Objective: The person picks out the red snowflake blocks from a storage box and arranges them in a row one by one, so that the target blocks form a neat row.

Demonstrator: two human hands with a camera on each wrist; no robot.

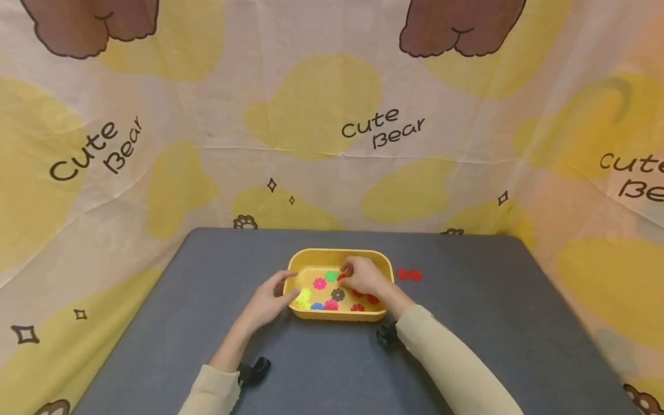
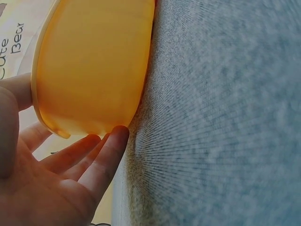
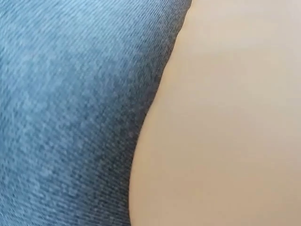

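A yellow plastic basin (image 1: 338,316) holds several small notched discs, shaped like snowflake building pieces, in pink, green, yellow, red, blue and grey. My left hand (image 1: 267,301) grips its left end, thumb at the rim; the left wrist view shows the fingers against the outer wall of the basin (image 2: 94,61). Inside the basin, toward its right, my right hand (image 1: 363,275) pinches a red notched disc (image 1: 342,277), partly covered by the fingertips. The grey disc (image 1: 338,295) lies just below that hand. In the right wrist view, bare skin fills the right side and hides the fingers.
Two red discs (image 1: 409,275), side by side and seemingly joined, lie on the grey-blue table (image 1: 467,323) right of the basin. A printed cloth (image 1: 321,115) hangs behind and along the sides. Each wrist carries a dark strapped device.
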